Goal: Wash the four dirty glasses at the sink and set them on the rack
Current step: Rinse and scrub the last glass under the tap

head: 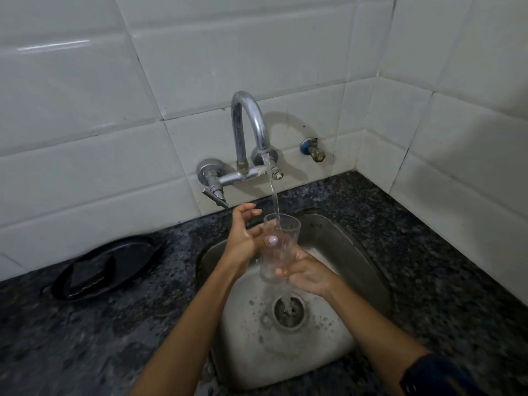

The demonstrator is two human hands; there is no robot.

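Observation:
A clear drinking glass [278, 247] is held upright over the steel sink [351, 252], directly under the running tap [251, 124]. Water streams from the spout into the glass's mouth. My right hand [307, 274] grips the glass near its base from the right. My left hand [244, 238] rests against the upper left side of the glass, thumb on its wall and the other fingers spread loosely. No other glasses and no rack are in view.
A dark speckled stone counter [100, 338] surrounds the sink. A black plate [137, 247] holding a dark scrub pad [91, 271] sits on the counter at the left. A small valve [313, 150] juts from the white tiled wall. The sink drain [288, 310] lies below the glass.

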